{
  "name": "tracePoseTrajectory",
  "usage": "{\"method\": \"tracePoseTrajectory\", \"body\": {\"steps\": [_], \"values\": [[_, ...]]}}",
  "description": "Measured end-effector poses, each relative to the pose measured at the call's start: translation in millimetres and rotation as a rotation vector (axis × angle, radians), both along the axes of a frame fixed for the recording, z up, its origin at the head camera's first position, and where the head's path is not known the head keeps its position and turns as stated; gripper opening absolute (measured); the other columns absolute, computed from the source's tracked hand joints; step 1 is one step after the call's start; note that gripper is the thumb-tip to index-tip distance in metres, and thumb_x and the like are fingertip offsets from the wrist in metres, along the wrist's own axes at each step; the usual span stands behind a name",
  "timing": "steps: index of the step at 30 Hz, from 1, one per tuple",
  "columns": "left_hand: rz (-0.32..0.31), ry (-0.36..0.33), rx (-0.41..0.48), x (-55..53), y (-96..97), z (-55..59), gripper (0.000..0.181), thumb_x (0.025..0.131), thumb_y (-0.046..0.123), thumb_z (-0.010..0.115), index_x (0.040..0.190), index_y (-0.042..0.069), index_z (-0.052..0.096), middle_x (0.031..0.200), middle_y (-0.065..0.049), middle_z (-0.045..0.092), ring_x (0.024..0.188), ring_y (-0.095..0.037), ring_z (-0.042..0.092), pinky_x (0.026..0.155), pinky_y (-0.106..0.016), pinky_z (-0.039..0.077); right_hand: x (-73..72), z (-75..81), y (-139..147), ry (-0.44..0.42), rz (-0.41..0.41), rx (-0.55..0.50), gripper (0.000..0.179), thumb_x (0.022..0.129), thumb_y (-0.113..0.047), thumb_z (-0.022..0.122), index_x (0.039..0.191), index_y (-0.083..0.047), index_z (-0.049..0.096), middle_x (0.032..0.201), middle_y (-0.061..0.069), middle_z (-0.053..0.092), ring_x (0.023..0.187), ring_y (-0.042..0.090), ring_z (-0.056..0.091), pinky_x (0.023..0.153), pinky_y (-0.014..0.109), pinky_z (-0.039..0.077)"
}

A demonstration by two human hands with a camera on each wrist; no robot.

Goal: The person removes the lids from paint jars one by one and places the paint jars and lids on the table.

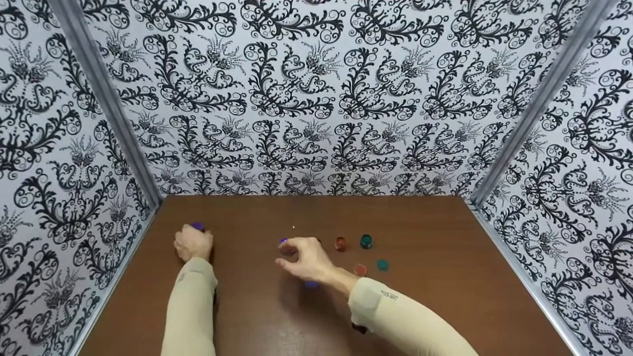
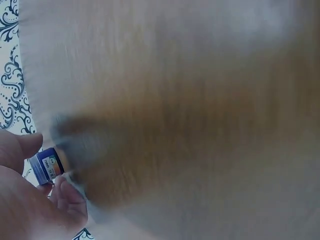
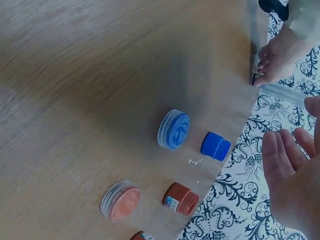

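At the left of the table my left hand (image 1: 192, 244) holds a small paint jar (image 1: 197, 226) with a dark blue cap. Up close in the left wrist view, the labelled jar (image 2: 47, 166) sits between the thumb and curled fingers. My right hand (image 1: 307, 259) is over the middle of the table, fingers gently bent and apart, nothing between them. Just beyond its fingertips is a blue paint jar (image 3: 216, 146), mostly hidden in the head view. A blue lid (image 3: 174, 130) lies on the table below the hand, partly covered by it in the head view.
An orange paint jar (image 1: 340, 244) and a teal one (image 1: 366, 241) stand right of my right hand. Nearer me lie an orange lid (image 1: 360, 270) and a teal lid (image 1: 382, 264). A red-brown jar (image 3: 181, 198) stands beside the blue one. Patterned walls (image 1: 306, 148) enclose the table.
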State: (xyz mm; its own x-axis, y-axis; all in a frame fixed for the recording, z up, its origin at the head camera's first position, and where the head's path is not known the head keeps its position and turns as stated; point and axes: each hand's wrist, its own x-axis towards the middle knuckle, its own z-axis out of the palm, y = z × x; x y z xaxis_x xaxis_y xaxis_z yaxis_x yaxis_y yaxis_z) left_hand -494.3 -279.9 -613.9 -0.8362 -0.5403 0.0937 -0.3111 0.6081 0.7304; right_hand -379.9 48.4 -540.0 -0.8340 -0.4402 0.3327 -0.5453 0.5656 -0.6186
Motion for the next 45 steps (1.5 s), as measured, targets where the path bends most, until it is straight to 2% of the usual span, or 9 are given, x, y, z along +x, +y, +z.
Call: {"method": "tracePoseTrajectory", "body": {"steps": [5,13,19,25,32,34,36,43,45], "values": [[0.004,-0.022,0.042,8.7,-12.0,5.2,0.054,0.096,0.024,0.073,0.133,-0.015,0.063,0.135,-0.045,0.064,0.13,-0.065,0.061,0.114,-0.073,0.05,4.1,-1.7,-4,-0.015,0.005,-0.008,0.027,0.096,-0.022,0.085,0.117,-0.005,0.083,0.112,0.015,0.087,0.102,0.032,0.085,0.09,0.038,0.07],[0.031,-0.026,0.037,24.4,-31.4,2.8,0.048,0.099,0.024,0.069,0.134,-0.008,0.065,0.137,-0.042,0.063,0.13,-0.064,0.061,0.11,-0.075,0.051,11.5,-7.3,-12,-0.028,0.042,-0.045,0.03,0.096,-0.019,0.085,0.119,0.001,0.082,0.11,0.017,0.086,0.095,0.03,0.085,0.085,0.037,0.07],[-0.023,-0.009,-0.072,30.1,-34.4,-0.9,0.046,0.099,0.026,0.071,0.127,-0.01,0.068,0.13,-0.043,0.069,0.121,-0.065,0.066,0.102,-0.075,0.054,11.6,-8.7,-12,-0.036,0.03,-0.059,0.028,0.097,-0.019,0.084,0.117,0.0,0.083,0.109,0.014,0.086,0.097,0.026,0.084,0.086,0.036,0.07],[-0.052,0.015,-0.111,34.0,-27.8,2.4,0.046,0.098,0.028,0.071,0.124,-0.011,0.068,0.125,-0.043,0.072,0.116,-0.065,0.069,0.098,-0.074,0.055,9.2,-6.4,-9,-0.032,0.01,-0.068,0.023,0.097,-0.02,0.084,0.115,-0.005,0.084,0.109,0.013,0.087,0.097,0.022,0.083,0.087,0.037,0.07],[-0.105,0.023,-0.124,35.3,-13.2,6.3,0.046,0.098,0.03,0.071,0.122,-0.009,0.067,0.125,-0.042,0.073,0.114,-0.064,0.071,0.096,-0.073,0.056,4.8,-1.2,-1,0.005,-0.025,-0.044,0.026,0.095,-0.02,0.084,0.115,-0.003,0.084,0.108,0.012,0.087,0.096,0.032,0.085,0.088,0.039,0.07],[-0.115,0.022,-0.119,35.4,-8.1,8.5,0.046,0.098,0.032,0.071,0.121,-0.008,0.067,0.125,-0.041,0.074,0.114,-0.064,0.071,0.095,-0.073,0.056,2.6,1.1,2,0.009,-0.037,-0.034,0.027,0.095,-0.022,0.084,0.116,-0.004,0.084,0.107,0.012,0.087,0.094,0.03,0.084,0.088,0.038,0.069],[-0.121,0.026,-0.109,35.0,-3.0,11.4,0.045,0.098,0.032,0.072,0.12,-0.007,0.067,0.125,-0.041,0.074,0.114,-0.064,0.072,0.095,-0.073,0.056,0.7,3.9,3,-0.004,-0.049,-0.035,0.027,0.096,-0.022,0.084,0.117,-0.005,0.084,0.108,0.013,0.087,0.092,0.03,0.083,0.087,0.038,0.069],[-0.132,0.061,-0.082,33.9,15.5,25.5,0.045,0.099,0.034,0.072,0.125,-0.002,0.068,0.128,-0.038,0.075,0.116,-0.063,0.072,0.097,-0.071,0.056,-1.0,12.7,7,0.002,-0.082,-0.016,0.025,0.096,-0.024,0.085,0.117,-0.01,0.084,0.108,0.007,0.087,0.09,0.024,0.083,0.084,0.024,0.064],[-0.142,0.073,-0.076,33.6,21.6,29.2,0.046,0.099,0.035,0.071,0.129,0.0,0.068,0.13,-0.036,0.076,0.117,-0.061,0.073,0.099,-0.07,0.057,-2.0,13.5,7,0.017,-0.082,-0.013,0.025,0.096,-0.025,0.085,0.116,-0.01,0.085,0.107,0.006,0.088,0.089,0.023,0.083,0.084,0.027,0.065]]}}
